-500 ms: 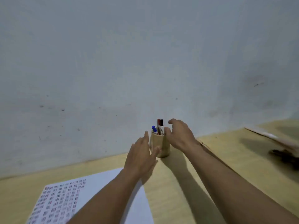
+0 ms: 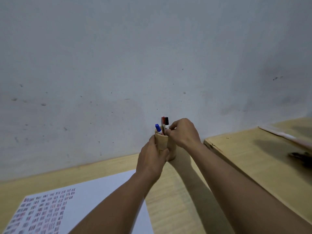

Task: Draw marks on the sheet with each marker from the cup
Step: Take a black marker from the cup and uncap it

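A tan wooden cup (image 2: 162, 141) stands on the table near the wall. Three markers stick out of it: a blue-capped one (image 2: 158, 128) leaning left, a red-capped one (image 2: 162, 120) and a black-capped one (image 2: 166, 122). My left hand (image 2: 152, 159) wraps around the cup's left side. My right hand (image 2: 183, 132) is at the cup's rim on the right, with fingertips pinched on the black-capped marker's white barrel. A white sheet (image 2: 104, 191) lies at the lower left, its left part covered with rows of small red, blue and black marks.
The light wooden table (image 2: 177, 208) runs to a pale wall (image 2: 135, 65). A second wooden surface (image 2: 253, 149) adjoins on the right, with a flat pale object (image 2: 287, 137) and a dark blurred item (image 2: 300, 157) on it.
My left hand has closed around the cup. My right hand has moved from the cup's side to its rim and pinched the black-capped marker.
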